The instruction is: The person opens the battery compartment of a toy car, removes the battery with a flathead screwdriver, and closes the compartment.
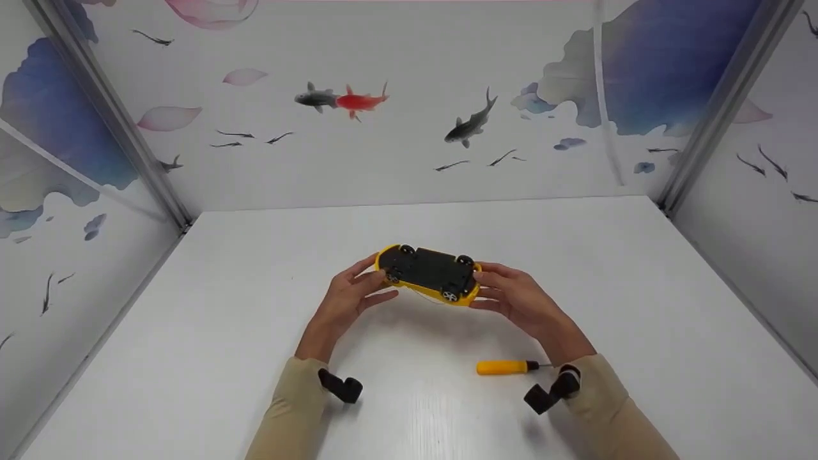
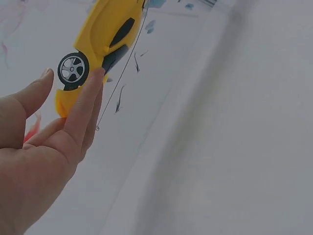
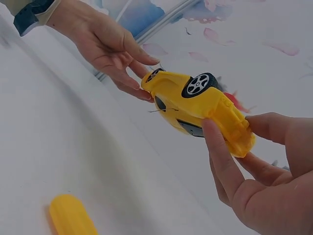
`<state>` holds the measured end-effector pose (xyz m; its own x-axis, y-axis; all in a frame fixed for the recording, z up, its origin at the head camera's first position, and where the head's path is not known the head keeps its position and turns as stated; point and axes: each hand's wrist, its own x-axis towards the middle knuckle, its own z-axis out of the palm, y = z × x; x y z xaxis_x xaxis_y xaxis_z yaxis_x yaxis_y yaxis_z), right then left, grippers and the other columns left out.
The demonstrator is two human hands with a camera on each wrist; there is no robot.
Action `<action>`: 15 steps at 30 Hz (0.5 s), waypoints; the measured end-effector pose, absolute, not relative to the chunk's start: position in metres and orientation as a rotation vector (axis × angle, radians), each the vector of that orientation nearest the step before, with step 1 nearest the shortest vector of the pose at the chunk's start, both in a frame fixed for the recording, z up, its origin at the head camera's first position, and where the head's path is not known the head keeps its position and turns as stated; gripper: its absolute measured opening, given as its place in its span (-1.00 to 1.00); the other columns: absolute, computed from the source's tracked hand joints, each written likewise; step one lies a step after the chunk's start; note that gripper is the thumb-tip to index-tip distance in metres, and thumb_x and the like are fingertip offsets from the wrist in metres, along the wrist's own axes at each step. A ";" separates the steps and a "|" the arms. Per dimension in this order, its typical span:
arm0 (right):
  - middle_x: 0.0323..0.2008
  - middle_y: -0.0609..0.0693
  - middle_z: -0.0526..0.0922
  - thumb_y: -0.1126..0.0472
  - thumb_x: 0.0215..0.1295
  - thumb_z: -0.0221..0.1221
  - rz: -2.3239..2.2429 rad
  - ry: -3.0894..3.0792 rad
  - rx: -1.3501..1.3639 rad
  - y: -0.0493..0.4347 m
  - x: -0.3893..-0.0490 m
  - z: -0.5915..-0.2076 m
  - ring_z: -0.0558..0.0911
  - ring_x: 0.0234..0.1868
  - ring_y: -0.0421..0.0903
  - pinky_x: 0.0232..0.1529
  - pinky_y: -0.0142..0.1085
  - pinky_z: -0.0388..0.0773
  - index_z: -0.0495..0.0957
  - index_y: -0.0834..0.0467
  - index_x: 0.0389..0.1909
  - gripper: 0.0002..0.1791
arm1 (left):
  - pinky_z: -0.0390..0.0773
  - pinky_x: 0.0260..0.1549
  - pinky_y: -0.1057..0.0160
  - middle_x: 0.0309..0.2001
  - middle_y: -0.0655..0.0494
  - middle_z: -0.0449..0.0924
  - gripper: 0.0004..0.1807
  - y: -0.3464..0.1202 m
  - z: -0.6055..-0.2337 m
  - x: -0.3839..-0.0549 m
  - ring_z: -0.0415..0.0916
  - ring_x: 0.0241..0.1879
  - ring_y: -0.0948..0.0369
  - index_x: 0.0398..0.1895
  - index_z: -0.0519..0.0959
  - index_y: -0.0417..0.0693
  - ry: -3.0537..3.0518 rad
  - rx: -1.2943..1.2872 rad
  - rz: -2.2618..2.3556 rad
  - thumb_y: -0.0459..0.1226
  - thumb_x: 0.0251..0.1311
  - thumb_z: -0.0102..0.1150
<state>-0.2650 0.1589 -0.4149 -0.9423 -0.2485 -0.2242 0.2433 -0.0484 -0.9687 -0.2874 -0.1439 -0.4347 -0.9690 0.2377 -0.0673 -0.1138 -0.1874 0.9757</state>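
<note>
By the left hand [image 1: 345,297], its fingers partly spread, the left end of a yellow toy car [image 1: 429,269] is held; the car is raised above the worktop [image 1: 422,409], wheels outward. Its right end is pinched by the right hand's [image 1: 521,297] fingers; a yellow-handled screwdriver [image 1: 501,367] is laid nearer.

Car [image 1: 429,269] btwn hands [image 1: 348,297] [image 1: 519,300] (screwdriver [image 1: 503,367] on tbl [image 1: 409,415])
</note>
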 end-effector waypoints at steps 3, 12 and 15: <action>0.34 0.22 0.43 0.09 0.45 0.16 -2.029 1.920 -0.018 0.158 -0.263 -0.414 0.65 0.09 -0.03 0.11 -0.27 0.66 0.28 0.19 0.45 -0.37 | 0.65 0.08 0.11 0.20 -0.12 0.57 -0.31 -0.141 -0.433 -0.287 0.65 0.09 0.09 0.53 0.25 0.08 1.803 0.182 2.255 -0.27 0.35 0.21; 0.36 0.26 0.42 0.11 0.43 0.17 -1.976 1.948 -0.006 0.150 -0.258 -0.408 0.65 0.12 0.07 0.10 -0.24 0.67 0.33 0.18 0.42 -0.41 | 0.65 0.08 0.12 0.21 -0.16 0.56 -0.36 -0.129 -0.425 -0.289 0.66 0.07 0.10 0.55 0.19 0.03 1.846 0.106 2.310 -0.34 0.44 0.07; 0.35 0.28 0.42 0.12 0.42 0.18 -1.988 1.947 -0.011 0.148 -0.256 -0.404 0.66 0.10 0.05 0.10 -0.24 0.66 0.32 0.20 0.41 -0.41 | 0.66 0.08 0.12 0.22 -0.18 0.56 -0.38 -0.125 -0.423 -0.289 0.65 0.09 0.06 0.52 0.19 -0.06 1.846 0.028 2.333 -0.29 0.44 0.09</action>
